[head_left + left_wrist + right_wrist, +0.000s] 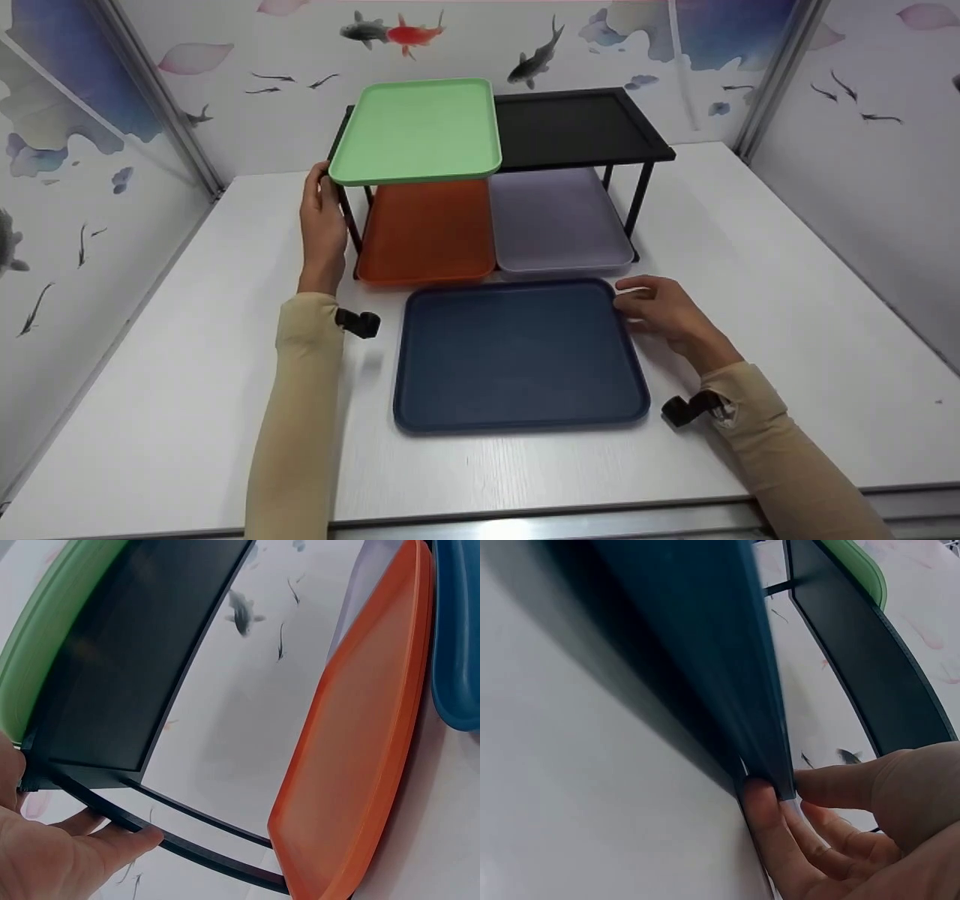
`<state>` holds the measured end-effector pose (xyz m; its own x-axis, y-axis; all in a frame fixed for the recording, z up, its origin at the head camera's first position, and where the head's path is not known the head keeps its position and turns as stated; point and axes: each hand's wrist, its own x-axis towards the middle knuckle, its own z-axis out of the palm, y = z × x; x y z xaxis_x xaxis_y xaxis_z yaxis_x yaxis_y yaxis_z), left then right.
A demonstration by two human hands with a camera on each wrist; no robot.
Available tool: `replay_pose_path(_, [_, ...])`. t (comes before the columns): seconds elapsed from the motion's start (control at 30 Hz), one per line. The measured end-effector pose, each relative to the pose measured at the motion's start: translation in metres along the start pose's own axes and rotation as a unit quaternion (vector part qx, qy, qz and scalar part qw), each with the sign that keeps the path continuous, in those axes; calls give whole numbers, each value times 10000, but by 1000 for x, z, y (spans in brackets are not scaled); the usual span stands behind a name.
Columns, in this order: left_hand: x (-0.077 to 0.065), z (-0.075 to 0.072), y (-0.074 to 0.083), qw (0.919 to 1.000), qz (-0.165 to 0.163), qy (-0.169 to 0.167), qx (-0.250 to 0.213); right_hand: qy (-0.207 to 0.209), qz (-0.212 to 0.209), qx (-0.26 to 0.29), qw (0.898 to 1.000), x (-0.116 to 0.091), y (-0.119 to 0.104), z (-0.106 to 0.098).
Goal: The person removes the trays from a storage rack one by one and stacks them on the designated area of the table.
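Observation:
A black two-tier rack (577,127) stands at the back, with a light green tray (420,131) on the left of its top. My left hand (322,225) grips the rack's front left corner, fingers against the black leg (217,859) just below the green tray. In front of the rack lies a dark blue rectangular tray (517,356). My right hand (664,311) pinches its far right corner. In the right wrist view, a fingertip (761,802) reaches under the blue tray's rim while the thumb is on the other side.
Beneath the rack's top sit an orange tray (431,232) on the left and a pale purple tray (562,221) on the right, side by side. Panels printed with fish (536,60) enclose the white table (180,360) at the back and sides. A metal rail (540,525) runs along the front.

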<state>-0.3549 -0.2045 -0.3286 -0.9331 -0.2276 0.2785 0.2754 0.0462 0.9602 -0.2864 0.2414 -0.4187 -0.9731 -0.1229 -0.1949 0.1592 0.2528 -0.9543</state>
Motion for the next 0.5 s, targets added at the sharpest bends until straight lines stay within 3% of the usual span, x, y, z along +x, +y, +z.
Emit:
replay_pose_path(0.17, [1, 0, 2, 10000, -42, 19, 63, 48, -18, 24, 10000, 0, -1, 0])
replay_pose_path(0.5, [20, -3, -27, 9999, 43, 127, -6, 75, 137, 544, 9984, 0, -2, 1])
